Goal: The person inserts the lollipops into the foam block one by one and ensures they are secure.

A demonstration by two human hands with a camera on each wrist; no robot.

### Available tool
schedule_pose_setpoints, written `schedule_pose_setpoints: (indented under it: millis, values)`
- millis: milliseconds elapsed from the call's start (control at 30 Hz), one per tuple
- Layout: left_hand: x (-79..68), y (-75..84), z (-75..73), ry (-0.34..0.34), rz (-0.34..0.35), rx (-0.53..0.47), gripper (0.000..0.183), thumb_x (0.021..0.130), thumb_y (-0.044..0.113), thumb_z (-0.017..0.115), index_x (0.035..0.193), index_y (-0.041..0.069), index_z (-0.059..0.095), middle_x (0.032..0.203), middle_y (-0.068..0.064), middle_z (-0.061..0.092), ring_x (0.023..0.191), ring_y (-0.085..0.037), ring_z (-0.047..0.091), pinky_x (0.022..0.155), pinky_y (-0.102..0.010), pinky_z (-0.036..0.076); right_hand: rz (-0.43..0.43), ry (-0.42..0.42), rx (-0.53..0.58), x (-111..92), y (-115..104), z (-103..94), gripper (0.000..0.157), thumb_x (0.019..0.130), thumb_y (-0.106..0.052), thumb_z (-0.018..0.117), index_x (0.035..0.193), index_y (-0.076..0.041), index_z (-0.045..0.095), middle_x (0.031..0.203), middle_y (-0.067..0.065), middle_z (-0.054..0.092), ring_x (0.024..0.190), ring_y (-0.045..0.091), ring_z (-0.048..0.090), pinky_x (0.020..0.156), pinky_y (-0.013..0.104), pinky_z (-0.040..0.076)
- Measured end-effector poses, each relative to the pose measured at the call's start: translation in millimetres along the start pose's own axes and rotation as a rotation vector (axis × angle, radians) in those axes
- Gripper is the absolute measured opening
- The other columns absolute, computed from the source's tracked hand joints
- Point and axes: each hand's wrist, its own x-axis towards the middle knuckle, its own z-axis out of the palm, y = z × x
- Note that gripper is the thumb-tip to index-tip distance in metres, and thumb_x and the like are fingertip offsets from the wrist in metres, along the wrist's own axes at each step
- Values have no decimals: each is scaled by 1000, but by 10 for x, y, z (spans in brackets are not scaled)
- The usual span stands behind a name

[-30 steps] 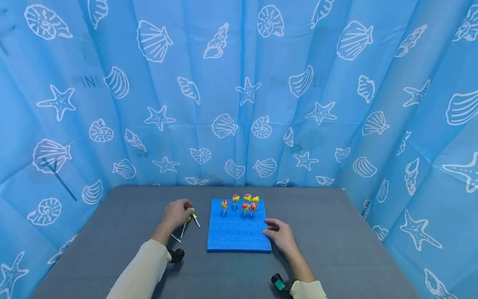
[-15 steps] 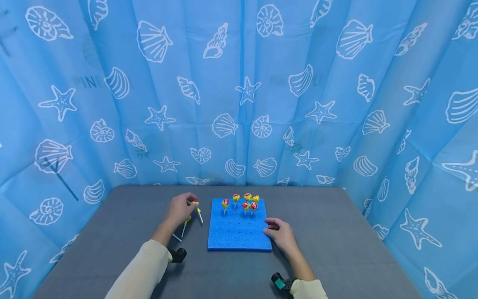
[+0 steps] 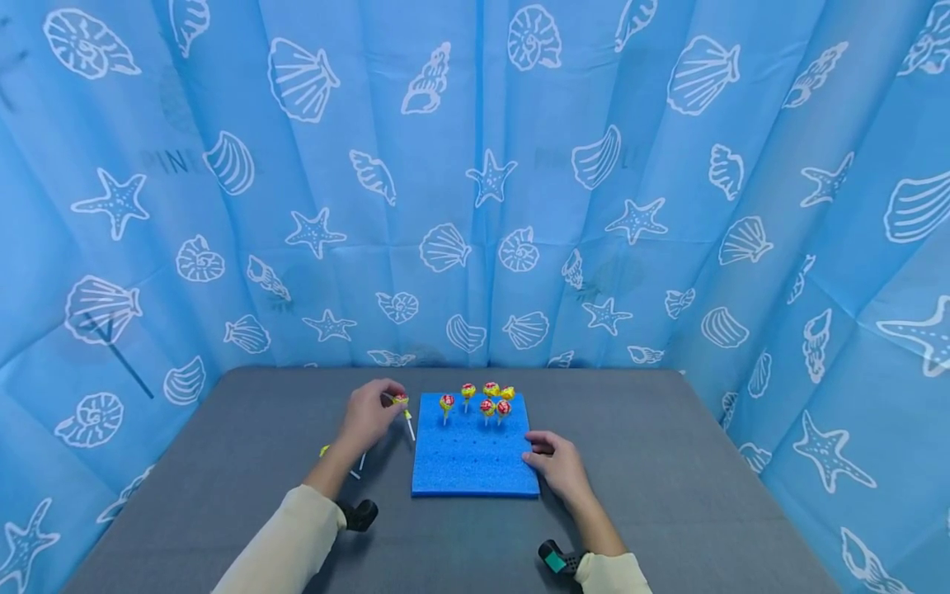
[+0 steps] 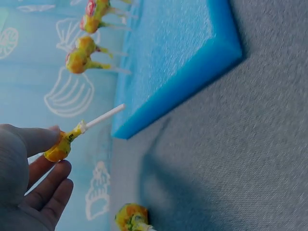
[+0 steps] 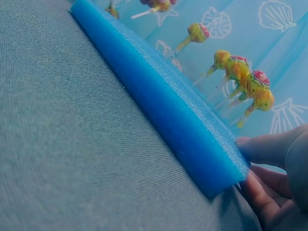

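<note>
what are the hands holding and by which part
The left hand pinches a wrapped lollipop by its candy head; the right hand touches the blue foam board.

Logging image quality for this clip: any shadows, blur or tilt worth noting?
Left wrist: tilted, left hand dim, dark shadow on the gray tabletop, standing lollipops soft; right wrist: tilted, bluish, shadow below the near corner of the blue board; head: fairly even light, no strong glare.

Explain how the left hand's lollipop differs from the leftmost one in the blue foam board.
The held lollipop slants; the leftmost lollipop stands nearly upright. The left hand pinches the held lollipop; no hand touches the leftmost one. The held one's stick tip is free; the leftmost one's is in the blue foam board. Both have yellow and red wrappers and white sticks.
</note>
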Motion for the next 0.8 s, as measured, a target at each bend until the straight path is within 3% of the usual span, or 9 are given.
schedule_pose_setpoints:
  millis: [300,600,800]
  values:
    - [-83,99,166,49,29,-59,17,87,12,74,103,14,69,100,-1,64,91,-19,61,78,-38,54,-1,3,3,1,13,-8,28,89,-7,71,116,-3,67,108,9,66,98,25,60,86,43,52]
    - [-149,168,346,142,114,-81,16,84,10,77,98,14,70,97,0,63,88,-18,61,78,-38,54,22,12,1,7,-2,8,27,89,-7,71,116,-5,68,107,8,66,98,24,60,86,43,52]
    - [-179,206,419,161,148,-88,15,84,8,77,96,13,69,96,-1,62,87,-19,60,77,-38,54,4,0,6,1,-11,2,27,89,-7,70,116,-4,67,108,8,66,98,24,60,86,43,52]
